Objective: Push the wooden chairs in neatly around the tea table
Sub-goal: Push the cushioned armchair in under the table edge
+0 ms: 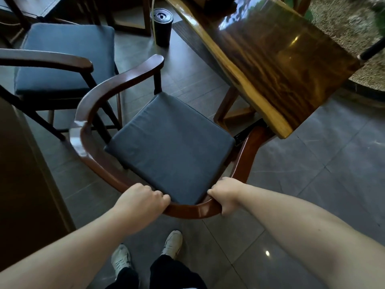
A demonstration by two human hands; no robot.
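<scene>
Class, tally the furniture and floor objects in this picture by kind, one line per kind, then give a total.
Wooden chairs with blue cushions: 2 (near, far)
Tea table: 1
Black cylindrical canister on floor: 1
Total: 4

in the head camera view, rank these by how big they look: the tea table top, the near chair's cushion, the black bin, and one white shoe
1. tea table top
2. near chair's cushion; close to the table top, and nearer the camera
3. black bin and white shoe: alike, unranked

Grey tiled floor (312,163) carries two chairs (170,138) (62,57) — the table (270,65) — a black canister (161,28).
</scene>
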